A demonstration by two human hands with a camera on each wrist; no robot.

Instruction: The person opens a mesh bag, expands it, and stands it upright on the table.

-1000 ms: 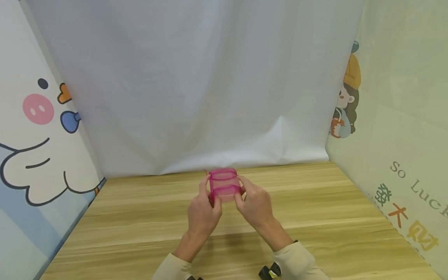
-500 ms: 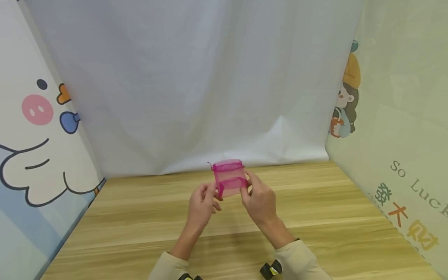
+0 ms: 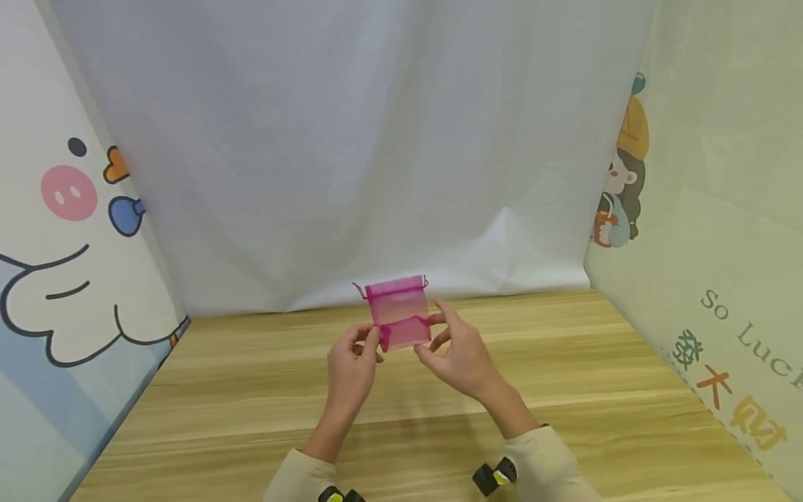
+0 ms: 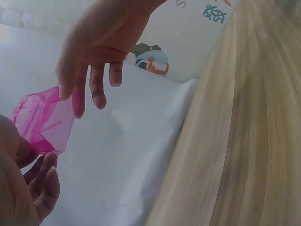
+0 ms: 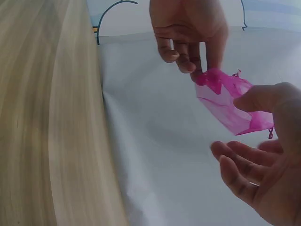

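A small sheer magenta drawstring pouch [image 3: 399, 307] is held up over the table in the head view, its cord loops showing at both top corners. Its lower part looks darker and creased. My left hand [image 3: 353, 362] pinches the lower left corner between thumb and fingers; in the right wrist view that left hand [image 5: 190, 28] grips the gathered corner. My right hand [image 3: 461, 355] is at the pouch's right side with fingers spread. In the right wrist view the right thumb [image 5: 258, 98] overlaps the sheer fabric, while the other fingers [image 5: 237, 162] are extended below it.
A wood-grain table [image 3: 251, 397] lies under both hands. Behind it hangs a pale grey sheet [image 3: 351, 153]. Printed panels rise at the left [image 3: 37, 279] and right [image 3: 709, 209]. Black devices are strapped at the wrists, such as the right one [image 3: 494, 477].
The pouch has risen and is spread flatter, its top edge now higher. The left hand shifted its pinch to the lower left corner; the right hand's fingers loosened and spread.
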